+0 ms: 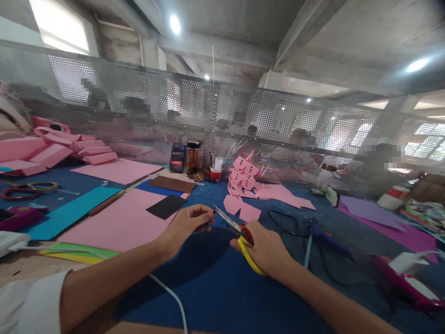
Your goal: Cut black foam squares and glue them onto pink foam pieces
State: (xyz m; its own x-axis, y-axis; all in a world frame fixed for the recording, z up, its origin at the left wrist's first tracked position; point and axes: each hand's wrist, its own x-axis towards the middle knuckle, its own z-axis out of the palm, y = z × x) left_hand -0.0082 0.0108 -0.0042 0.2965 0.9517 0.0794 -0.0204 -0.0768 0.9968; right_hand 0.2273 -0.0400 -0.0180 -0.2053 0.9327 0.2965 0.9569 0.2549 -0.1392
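My right hand is wrapped round the yellow and red handles of a pair of scissors. The blades point up and left, toward the fingers of my left hand. Thumb and fingers of that left hand are pinched together near the blade tips; a small dark bit seems to show there, too small to name. Beyond the scissors lie pink paper pieces and a stack of folded pink paper shapes with black dots. A black paper piece rests left of my left hand on pink sheets.
A blue glue gun with its cord lies at right, near purple sheets and a magenta device. Folded pink boxes pile at far left, above another pair of scissors. A perforated metal screen closes the back; people sit beyond.
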